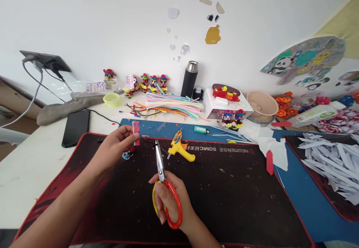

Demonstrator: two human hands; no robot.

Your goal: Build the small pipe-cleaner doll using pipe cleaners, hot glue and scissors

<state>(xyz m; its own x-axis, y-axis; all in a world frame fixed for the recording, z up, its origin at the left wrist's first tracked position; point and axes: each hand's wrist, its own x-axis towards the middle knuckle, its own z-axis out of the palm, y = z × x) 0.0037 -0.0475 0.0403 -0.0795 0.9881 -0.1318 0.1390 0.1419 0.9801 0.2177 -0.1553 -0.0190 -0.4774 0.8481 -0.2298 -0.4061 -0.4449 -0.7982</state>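
Observation:
Between thumb and fingers, my left hand (116,143) pinches a small pink, partly see-through strip (136,127), held upright over the far left of the mat. Just below that hand lies a small red and light-blue piece (128,154), partly covered. My right hand (181,195) grips scissors (159,164) by their red and yellow handles. The blades look closed and point away from me, to the right of the strip and apart from it. Right of the blade tips lies a yellow glue gun (179,149) with its dark cord on the mat.
A black mat (224,203) covers the table's middle. Behind it are pastel pipe cleaners (174,104), small figures (153,83), a black thermos (190,80), a white box (209,104) and a beige bowl (262,104). White paper strips (333,166) are heaped right; a phone (75,128) lies left.

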